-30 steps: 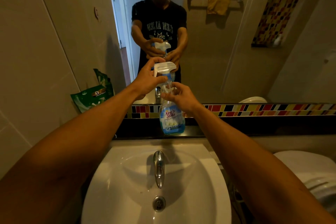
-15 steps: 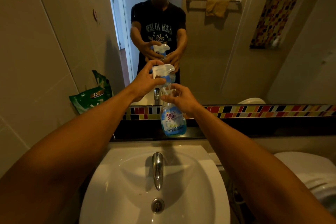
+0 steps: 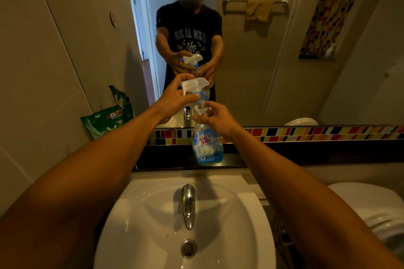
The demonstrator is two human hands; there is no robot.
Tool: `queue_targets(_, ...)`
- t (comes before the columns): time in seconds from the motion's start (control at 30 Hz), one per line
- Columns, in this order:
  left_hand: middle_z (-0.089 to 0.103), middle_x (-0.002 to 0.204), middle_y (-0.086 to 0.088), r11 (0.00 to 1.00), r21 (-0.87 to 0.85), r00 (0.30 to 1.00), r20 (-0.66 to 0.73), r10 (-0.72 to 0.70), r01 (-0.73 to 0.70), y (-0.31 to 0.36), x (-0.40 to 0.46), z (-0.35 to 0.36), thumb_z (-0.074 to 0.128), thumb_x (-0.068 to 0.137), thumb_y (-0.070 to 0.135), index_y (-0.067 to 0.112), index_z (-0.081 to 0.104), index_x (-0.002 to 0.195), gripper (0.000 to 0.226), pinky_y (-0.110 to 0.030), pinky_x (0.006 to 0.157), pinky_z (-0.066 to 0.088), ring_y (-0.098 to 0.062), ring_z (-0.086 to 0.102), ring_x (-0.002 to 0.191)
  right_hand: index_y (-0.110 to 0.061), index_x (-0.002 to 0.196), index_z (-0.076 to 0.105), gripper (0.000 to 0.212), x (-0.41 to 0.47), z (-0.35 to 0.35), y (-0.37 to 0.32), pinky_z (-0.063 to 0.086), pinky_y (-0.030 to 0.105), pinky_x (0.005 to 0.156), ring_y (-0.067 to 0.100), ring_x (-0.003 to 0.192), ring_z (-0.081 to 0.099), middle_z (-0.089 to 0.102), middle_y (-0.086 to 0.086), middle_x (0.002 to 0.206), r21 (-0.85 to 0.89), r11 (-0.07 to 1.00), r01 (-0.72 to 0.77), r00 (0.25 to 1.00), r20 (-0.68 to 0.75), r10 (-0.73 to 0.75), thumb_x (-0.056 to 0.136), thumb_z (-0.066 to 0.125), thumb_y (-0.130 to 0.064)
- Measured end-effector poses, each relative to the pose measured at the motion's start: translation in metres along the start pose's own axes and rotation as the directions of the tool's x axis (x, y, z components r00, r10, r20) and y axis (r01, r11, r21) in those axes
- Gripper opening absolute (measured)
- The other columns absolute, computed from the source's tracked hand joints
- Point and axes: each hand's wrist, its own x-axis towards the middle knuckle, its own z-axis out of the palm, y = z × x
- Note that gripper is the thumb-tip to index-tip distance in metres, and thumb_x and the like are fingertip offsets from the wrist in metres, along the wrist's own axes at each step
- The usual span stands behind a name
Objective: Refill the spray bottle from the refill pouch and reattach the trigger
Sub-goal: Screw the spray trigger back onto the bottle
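dim warm light | brighter doorway in mirror (image 3: 140, 6) | glare on faucet (image 3: 188, 205) | wide-angle bending at edges

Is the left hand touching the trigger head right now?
Touching. The head view shows the left hand wrapped around the white trigger head, fingers over the top and thumb pressed against its front, above the spray bottle.

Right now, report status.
Left hand on trigger. Right hand on bottle neck. Bottle on ledge. Pouch left, clear.
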Motion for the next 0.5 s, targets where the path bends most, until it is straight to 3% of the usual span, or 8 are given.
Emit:
queue_targets(0.1,0.055,0.119,0.001,1.0,0.01,0.999,-0.045,0.025,-0.025,-0.0005,-0.0002,0.0027,0.083,0.079,0.02,0.026,0.05,0.127,0.058,-0.018,0.067,0.056,-0.017,0.064,0.099,-0.006,0.146,0.051,0.06,-0.0012,0.0001,-0.0025,0.057,0.053,0.101,0.026,0.102,0.068,0.065,-0.001,0.099,-0.034,0.999,0.011,1.0,0.012,-0.01,0.093,0.077,-0.015)
queue_targets(0.33,0.053,0.122,-0.004,0.998,0.054,0.999,-0.002,0.041,-0.041,-0.0002,0.0012,0.0051,0.076,0.084,0.01,0.022,0.048,0.129,0.055,-0.02,0.072,0.057,-0.019,0.061,0.104,-0.006,0.145,0.051,0.06,-0.0014,-0.0001,0.0001,0.054,0.058,0.103,0.039,0.115,0.067,0.068,0.018,0.121,-0.038,0.999,0.004,1.0,-0.003,-0.004,0.092,0.078,-0.016)
queue_targets(0.43,0.053,0.127,-0.006,0.997,0.066,0.999,0.014,0.036,-0.037,0.0005,0.0008,0.0063,0.074,0.087,0.011,0.022,0.046,0.131,0.054,-0.02,0.072,0.057,-0.022,0.062,0.108,-0.009,0.139,0.057,0.051,-0.0015,-0.0024,0.0025,0.056,0.055,0.101,0.033,0.11,0.07,0.071,0.009,0.113,-0.037,0.999,0.015,1.0,-0.007,-0.015,0.092,0.077,-0.015)
queue_targets(0.5,0.054,0.124,-0.002,0.996,0.073,0.999,-0.009,0.047,-0.046,0.0006,-0.001,0.0082,0.077,0.085,0.015,0.022,0.047,0.131,0.056,-0.017,0.07,0.056,-0.015,0.062,0.104,-0.01,0.138,0.058,0.05,-0.0018,-0.0028,0.002,0.058,0.053,0.099,0.03,0.106,0.071,0.071,0.005,0.107,-0.049,0.999,0.023,1.0,-0.002,-0.023,0.092,0.077,-0.016)
